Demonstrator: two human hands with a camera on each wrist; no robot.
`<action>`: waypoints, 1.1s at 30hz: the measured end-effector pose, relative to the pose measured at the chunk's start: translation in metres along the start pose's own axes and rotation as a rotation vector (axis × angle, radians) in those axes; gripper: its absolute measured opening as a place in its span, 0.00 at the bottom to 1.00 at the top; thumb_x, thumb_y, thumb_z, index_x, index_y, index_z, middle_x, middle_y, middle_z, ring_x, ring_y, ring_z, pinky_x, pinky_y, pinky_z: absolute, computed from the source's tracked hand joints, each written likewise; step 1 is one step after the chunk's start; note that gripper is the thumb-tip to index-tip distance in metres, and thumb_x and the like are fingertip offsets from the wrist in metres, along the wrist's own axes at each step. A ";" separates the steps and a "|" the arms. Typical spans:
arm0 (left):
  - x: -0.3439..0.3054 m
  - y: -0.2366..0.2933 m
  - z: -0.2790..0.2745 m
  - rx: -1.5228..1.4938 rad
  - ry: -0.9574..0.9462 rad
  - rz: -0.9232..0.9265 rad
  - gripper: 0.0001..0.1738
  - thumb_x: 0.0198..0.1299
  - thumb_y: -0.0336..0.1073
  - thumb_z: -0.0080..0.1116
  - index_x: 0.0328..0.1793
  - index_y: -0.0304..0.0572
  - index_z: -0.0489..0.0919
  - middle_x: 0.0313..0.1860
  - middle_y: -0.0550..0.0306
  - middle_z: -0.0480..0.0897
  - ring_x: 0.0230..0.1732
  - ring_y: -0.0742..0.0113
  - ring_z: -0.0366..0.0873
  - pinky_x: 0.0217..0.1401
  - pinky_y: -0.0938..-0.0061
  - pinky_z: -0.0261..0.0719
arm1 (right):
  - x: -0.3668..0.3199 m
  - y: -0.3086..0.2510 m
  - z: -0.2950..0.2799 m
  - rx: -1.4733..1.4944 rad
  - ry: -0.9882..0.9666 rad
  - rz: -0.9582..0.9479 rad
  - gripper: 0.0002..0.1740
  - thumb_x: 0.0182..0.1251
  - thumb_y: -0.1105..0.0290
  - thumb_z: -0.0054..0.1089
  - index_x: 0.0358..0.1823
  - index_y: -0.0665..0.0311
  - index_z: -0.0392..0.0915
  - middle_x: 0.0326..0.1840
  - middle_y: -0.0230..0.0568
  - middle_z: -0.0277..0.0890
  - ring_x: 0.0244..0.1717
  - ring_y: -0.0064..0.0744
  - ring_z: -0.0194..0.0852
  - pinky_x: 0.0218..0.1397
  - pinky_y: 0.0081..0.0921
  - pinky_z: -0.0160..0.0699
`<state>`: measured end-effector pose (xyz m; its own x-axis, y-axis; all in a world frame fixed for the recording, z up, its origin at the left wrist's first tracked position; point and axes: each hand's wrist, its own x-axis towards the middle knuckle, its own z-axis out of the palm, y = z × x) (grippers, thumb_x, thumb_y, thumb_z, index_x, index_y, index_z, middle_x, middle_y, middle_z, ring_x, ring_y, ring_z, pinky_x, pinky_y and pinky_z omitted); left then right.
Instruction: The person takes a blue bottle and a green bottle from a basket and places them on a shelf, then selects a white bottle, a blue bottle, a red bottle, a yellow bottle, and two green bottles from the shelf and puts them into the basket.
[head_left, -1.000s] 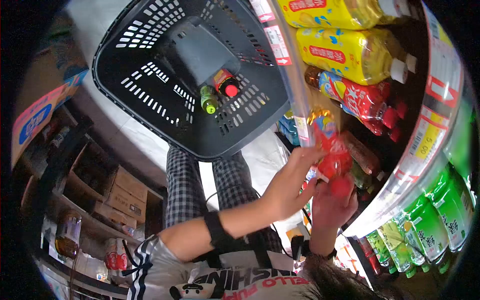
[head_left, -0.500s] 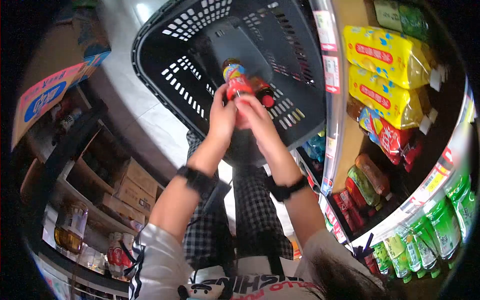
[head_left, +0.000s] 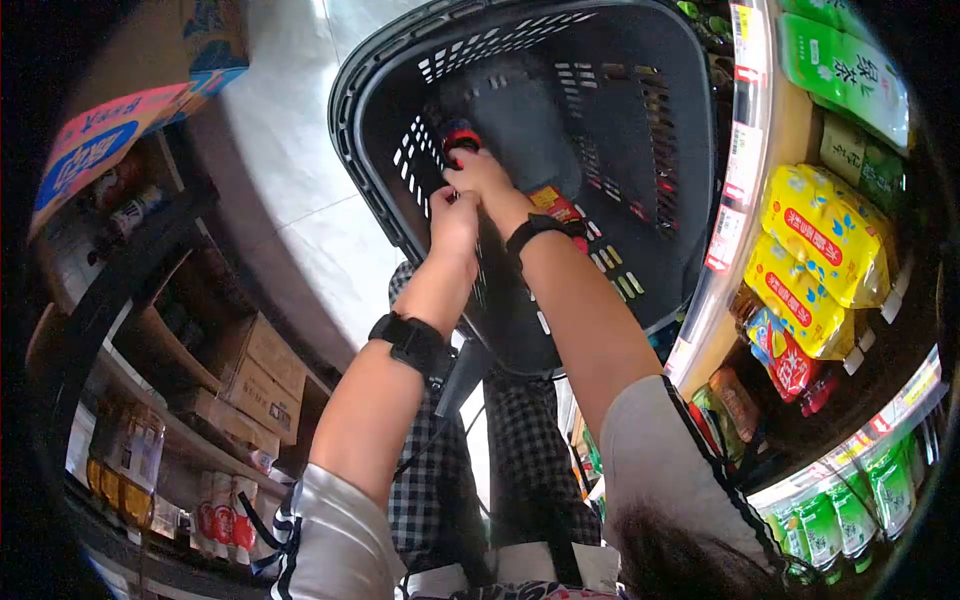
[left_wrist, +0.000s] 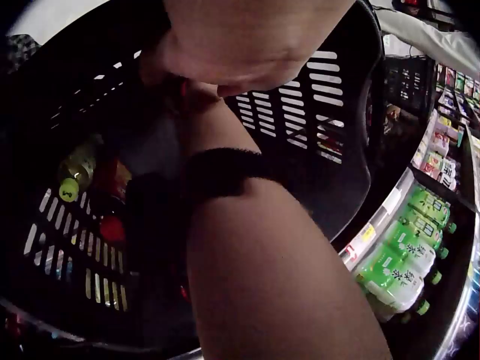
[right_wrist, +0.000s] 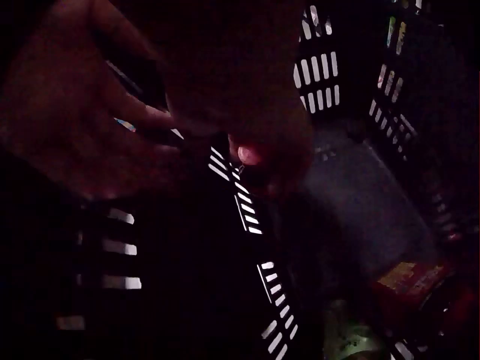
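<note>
Inside a dark grey shopping basket, my right hand reaches down near the left wall and holds a dark bottle with red on it. Most of that bottle is hidden behind the fingers. My left hand is just beside it, loosely bent fingers close to the right hand, holding nothing. In the right wrist view the left hand appears at the left, very dark. A dark bottle with a red label and red cap and a small green bottle with a yellow-green cap lie in the basket.
On the right, a curved shelf carries yellow drink packs, red-labelled bottles and green tea packs. Left of me stand shelves with cardboard boxes and a large printed carton. The basket is by my legs.
Both hands moved from the shelf on the right into the basket with a red-labelled bottle. The bottle has gone lower, toward the left wall, and the left hand has come off it.
</note>
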<state>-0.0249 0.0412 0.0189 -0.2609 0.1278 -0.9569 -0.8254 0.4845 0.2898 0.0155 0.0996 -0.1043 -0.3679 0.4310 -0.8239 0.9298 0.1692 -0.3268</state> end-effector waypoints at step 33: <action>-0.247 -0.100 0.210 0.478 -1.168 0.425 0.24 0.62 0.38 0.44 0.64 0.49 0.58 0.33 0.59 0.73 0.32 0.77 0.71 0.34 0.82 0.70 | -0.434 0.171 -0.186 1.529 0.983 -0.047 0.26 0.62 0.64 0.44 0.60 0.58 0.49 0.35 0.51 0.72 0.30 0.35 0.74 0.30 0.23 0.74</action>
<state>0.2273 0.1429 0.2218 0.3258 0.8897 -0.3200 -0.4688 0.4459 0.7625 0.3349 0.1061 0.2834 0.2704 0.8538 -0.4448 -0.1082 -0.4322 -0.8953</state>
